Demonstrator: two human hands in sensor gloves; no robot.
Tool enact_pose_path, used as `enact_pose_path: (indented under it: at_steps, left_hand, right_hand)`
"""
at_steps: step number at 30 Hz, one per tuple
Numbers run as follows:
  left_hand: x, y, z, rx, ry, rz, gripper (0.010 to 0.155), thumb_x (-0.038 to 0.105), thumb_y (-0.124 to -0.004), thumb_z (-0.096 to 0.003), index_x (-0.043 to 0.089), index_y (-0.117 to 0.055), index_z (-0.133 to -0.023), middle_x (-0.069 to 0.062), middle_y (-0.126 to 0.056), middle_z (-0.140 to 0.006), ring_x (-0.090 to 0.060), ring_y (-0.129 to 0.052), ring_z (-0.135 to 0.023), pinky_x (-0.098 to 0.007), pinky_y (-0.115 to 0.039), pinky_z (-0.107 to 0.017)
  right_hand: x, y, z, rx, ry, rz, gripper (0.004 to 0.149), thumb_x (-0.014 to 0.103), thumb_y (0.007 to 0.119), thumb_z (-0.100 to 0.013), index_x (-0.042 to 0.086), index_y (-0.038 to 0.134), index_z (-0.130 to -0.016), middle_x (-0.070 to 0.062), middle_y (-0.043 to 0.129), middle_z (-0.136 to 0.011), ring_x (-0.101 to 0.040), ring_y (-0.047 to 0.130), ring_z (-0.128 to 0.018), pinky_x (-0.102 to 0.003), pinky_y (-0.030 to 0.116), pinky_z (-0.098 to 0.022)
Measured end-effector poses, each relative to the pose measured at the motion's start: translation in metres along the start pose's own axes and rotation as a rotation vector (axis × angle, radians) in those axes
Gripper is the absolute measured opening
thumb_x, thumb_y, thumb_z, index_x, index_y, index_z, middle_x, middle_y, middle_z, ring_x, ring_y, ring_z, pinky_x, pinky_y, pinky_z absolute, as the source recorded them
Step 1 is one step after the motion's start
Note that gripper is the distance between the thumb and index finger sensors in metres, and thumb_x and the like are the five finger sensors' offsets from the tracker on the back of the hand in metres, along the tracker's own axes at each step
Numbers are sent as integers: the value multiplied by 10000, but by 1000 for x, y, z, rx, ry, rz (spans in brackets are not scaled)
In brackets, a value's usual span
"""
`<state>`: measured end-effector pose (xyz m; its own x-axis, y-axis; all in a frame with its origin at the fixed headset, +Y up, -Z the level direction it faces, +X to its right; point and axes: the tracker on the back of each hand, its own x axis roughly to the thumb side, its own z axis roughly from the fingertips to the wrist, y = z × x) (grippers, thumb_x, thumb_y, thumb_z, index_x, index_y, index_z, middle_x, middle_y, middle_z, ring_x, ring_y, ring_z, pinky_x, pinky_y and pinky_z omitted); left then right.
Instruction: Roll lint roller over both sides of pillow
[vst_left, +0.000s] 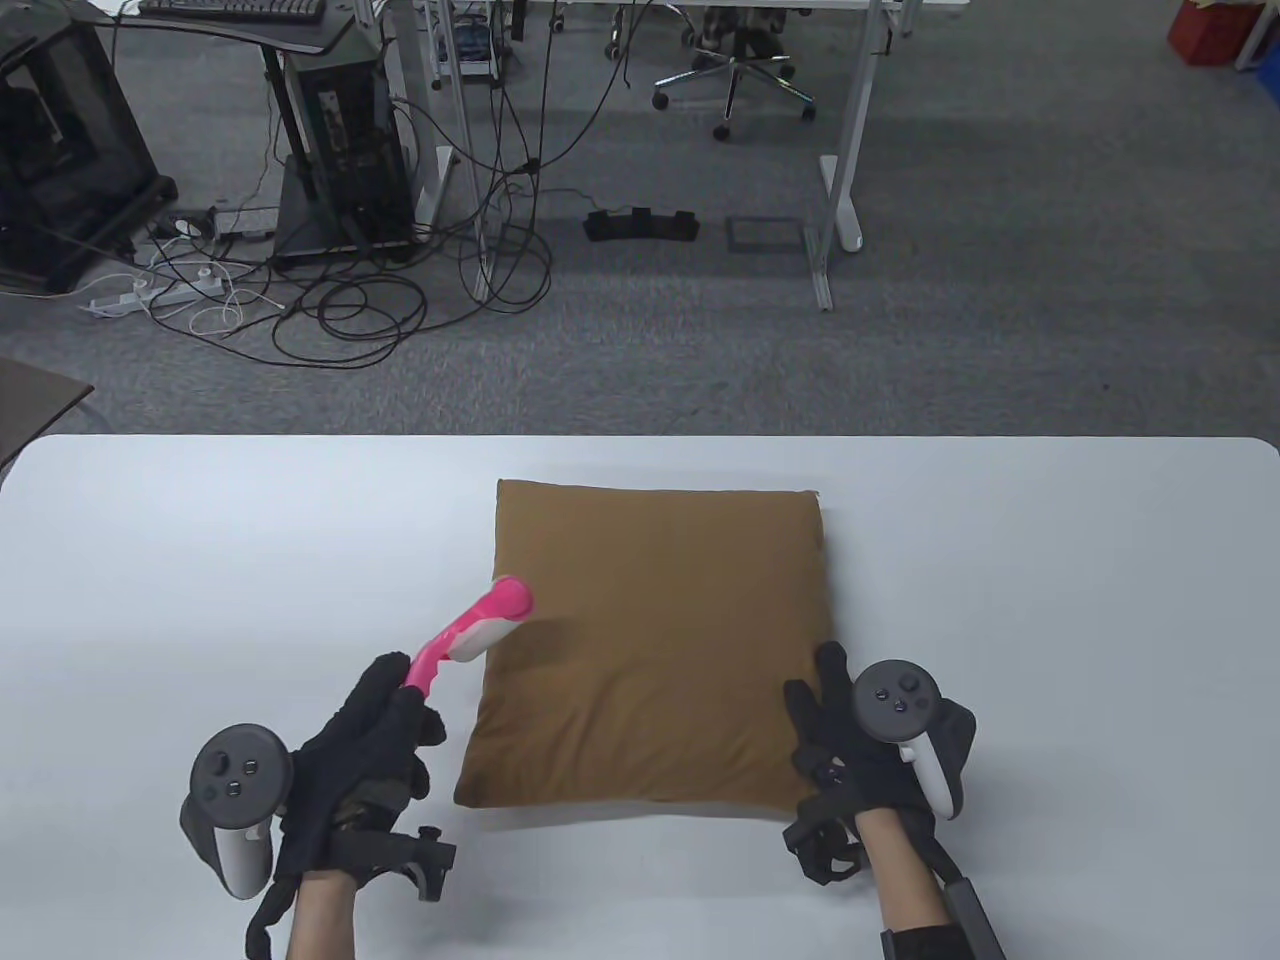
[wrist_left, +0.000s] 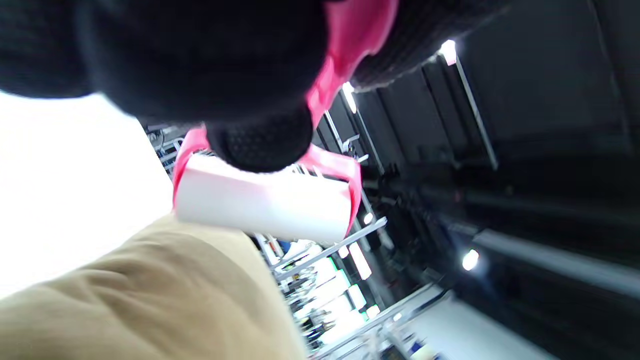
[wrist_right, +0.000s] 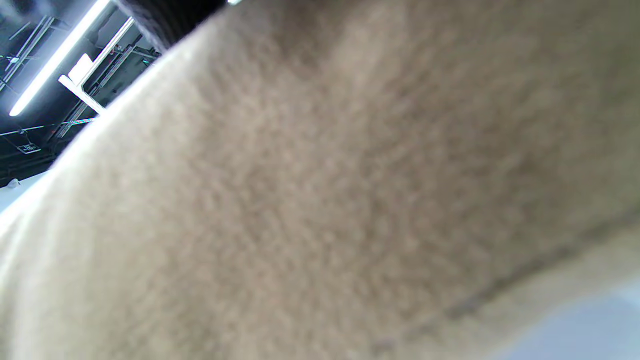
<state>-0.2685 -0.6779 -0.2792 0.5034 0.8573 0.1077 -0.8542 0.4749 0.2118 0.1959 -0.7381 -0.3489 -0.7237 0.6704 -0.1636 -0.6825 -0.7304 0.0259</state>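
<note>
We see the brown square fabric pillow (vst_left: 650, 640) lying flat at the centre of the white table (vst_left: 1050, 560). Our left hand (vst_left: 370, 740) grasps the pink-handled lint roller (vst_left: 470, 630), its long axis pointing toward the upper right, head at the pillow's left edge. Our right hand (vst_left: 860, 750) grips the pillow's lower-right corner.

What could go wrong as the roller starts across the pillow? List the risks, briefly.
1. The roller sits right at the left edge of the pillow, so it may slip off onto the table and stick there.
2. The right hand touches only the near right corner; a sticky stroke could drag or bunch the soft pillow.
3. The left hand grips the very end of the handle, so the roller may tilt and press unevenly.
</note>
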Motion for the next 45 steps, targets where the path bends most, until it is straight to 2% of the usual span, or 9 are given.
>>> enact_pose_path:
  at_steps: [3,6,11,14,21,25,32,37,45]
  left_hand:
    - [20,-1,12,-13,-47,-193,592,406,-772,-512,-26,-757,-917,-149,-1092,-469,-129,-994,7,-469,-893,-184]
    - [30,-8,24,-35,-72,-281,591,406,-773,-512,-35,-767,-905,-147,-1095,-461,-122,-995,16,-463,-899,-176]
    - [35,-42,31,-79,-143,-459,634,435,-778,-506,-84,-757,-870,-122,-1098,-429,-116,-989,47,-460,-905,-156]
    - [38,-52,19,-85,-169,-515,665,463,-780,-499,-75,-732,-887,-93,-1087,-431,-110,-984,32,-456,-904,-170]
    - [34,-60,-23,-100,-115,-524,701,492,-772,-503,-9,-641,-976,-65,-1051,-498,-136,-996,-51,-482,-887,-238]
    - [31,-64,-51,-120,-45,-553,661,502,-778,-506,116,-621,-1020,-52,-1057,-504,-153,-999,-64,-494,-882,-253]
    - [41,-82,-87,-164,107,-828,641,513,-720,-527,225,-523,-1064,-51,-1046,-560,-147,-998,-112,-491,-873,-296]
    - [38,-95,-100,-258,228,-848,698,496,-687,-545,253,-345,-1103,-79,-971,-710,-164,-1000,-216,-505,-846,-372]
    - [41,-83,-86,-275,102,-760,717,477,-747,-512,118,-459,-1061,-84,-1026,-499,-128,-982,-70,-477,-880,-264]
  right_hand:
    - [-1,0,1,2,-7,4,627,429,573,-614,151,368,-1137,-385,583,-1079,-547,814,-780,-685,657,-530]
    - [-3,-1,0,7,-6,-16,615,430,587,-612,174,392,-1136,-384,595,-1076,-545,818,-779,-682,661,-529]
    - [-4,-1,0,23,-7,-19,607,430,593,-612,181,407,-1133,-382,597,-1076,-545,818,-778,-682,660,-530]
    - [-4,0,0,20,-11,-9,605,428,587,-612,179,404,-1133,-383,597,-1075,-544,818,-778,-681,660,-531]
    - [-3,3,0,17,-13,21,604,425,574,-613,177,394,-1133,-388,594,-1072,-544,815,-778,-681,658,-532]
    - [-3,3,-1,23,-11,20,603,425,572,-613,177,394,-1133,-387,591,-1072,-544,814,-777,-682,656,-533]
    - [-3,5,-3,36,-11,28,602,428,565,-614,179,390,-1133,-391,587,-1070,-542,809,-778,-682,653,-536]
    - [-3,5,-3,40,-10,23,600,429,563,-615,180,389,-1132,-391,584,-1070,-542,807,-778,-682,651,-536]
    - [-3,5,-4,49,-7,20,603,430,564,-614,181,385,-1133,-391,580,-1072,-545,804,-780,-683,648,-538]
